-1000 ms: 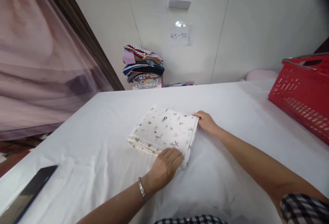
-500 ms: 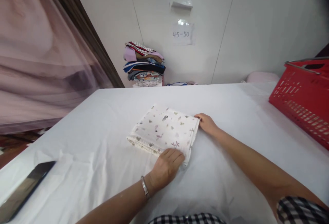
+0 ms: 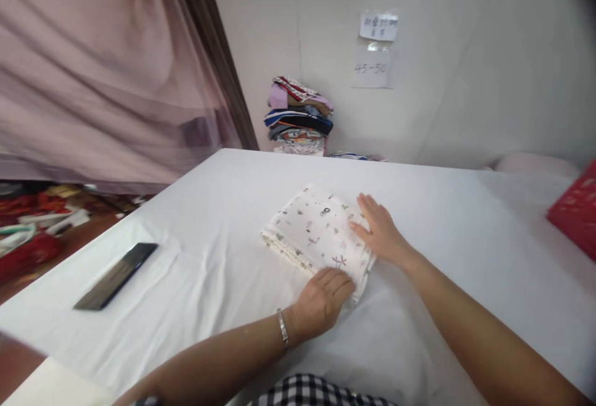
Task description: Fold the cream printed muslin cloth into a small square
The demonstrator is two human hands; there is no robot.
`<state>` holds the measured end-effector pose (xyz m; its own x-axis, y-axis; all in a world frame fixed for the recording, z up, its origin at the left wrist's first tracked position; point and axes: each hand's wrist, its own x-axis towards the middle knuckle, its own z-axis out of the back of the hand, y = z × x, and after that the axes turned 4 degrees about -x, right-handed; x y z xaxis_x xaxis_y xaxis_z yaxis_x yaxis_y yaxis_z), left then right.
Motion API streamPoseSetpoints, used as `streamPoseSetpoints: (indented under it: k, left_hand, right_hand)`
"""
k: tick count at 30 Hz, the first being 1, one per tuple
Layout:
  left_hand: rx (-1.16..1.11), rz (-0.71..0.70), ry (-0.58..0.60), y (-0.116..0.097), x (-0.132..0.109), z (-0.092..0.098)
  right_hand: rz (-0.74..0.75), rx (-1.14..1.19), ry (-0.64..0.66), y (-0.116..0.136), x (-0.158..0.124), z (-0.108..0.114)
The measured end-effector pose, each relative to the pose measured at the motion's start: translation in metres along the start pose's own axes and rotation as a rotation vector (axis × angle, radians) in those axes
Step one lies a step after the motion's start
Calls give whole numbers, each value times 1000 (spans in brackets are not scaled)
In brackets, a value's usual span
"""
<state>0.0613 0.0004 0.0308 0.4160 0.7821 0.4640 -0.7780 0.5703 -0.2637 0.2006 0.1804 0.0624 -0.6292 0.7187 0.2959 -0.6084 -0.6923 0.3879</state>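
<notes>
A folded white cloth (image 3: pixel 316 226) printed with small plants and animals lies on the white-covered table (image 3: pixel 223 195). My left hand (image 3: pixel 323 300), with a silver bracelet at the wrist, is closed on the cloth's near right corner, its fingertips partly hidden. Flat against the far right part of the cloth rests my right hand (image 3: pixel 382 229), open with fingers stretched out. Layered, gathered folds show along the cloth's near left edge.
A dark phone (image 3: pixel 116 275) lies at the table's left. Behind the far edge stands a stack of folded clothes (image 3: pixel 298 117). A red basket (image 3: pixel 577 213) is cut off at the right, and a pink curtain (image 3: pixel 102 71) hangs at the left.
My right hand has let go of the cloth's far right corner and now lies flat on top. My left hand keeps its hold. The view has swung toward the left.
</notes>
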Motion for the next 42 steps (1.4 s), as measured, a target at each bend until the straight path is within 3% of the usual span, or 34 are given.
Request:
streamPoseSetpoints:
  k: [3,6,11,15,17,19,22,25,27,29,34,42]
  left_hand:
    - [20,-8,-1,-4,-6,2]
    - [62,2,11,-5,-15,2]
    - [78,23,31,0,-29,3]
    - [55,38,19,0,-29,6]
    - [23,19,-9,1,-28,11]
    - [-14,24,-59,6,-32,20]
    - [-34,201,-197,28,-49,36]
    - [7,640,-388,61,-69,52]
    - [24,937,-423,83,-75,60]
    - [22,1099,-382,101,-74,65]
    - [-26,1116,-269,120,-52,67]
    - [-58,1118,-286,124,-31,62]
  right_hand:
    - [-15,-218,246,5,-7,-38]
    - [-1,-320,287,-6,-11,-56]
    - [-19,-377,343,-9,-5,-45]
    - [-23,-366,268,22,2,-37]
    - [44,-342,198,40,-1,-42]
    - [86,-325,219,51,-8,-52]
    - [81,-338,307,53,-17,-66]
    - [75,-359,326,49,-20,-70]
    - [82,-373,325,47,-19,-69]
    - [82,-381,322,47,-19,-69]
    - [74,-370,320,47,-19,-70]
    - [75,-376,336,46,-19,-68]
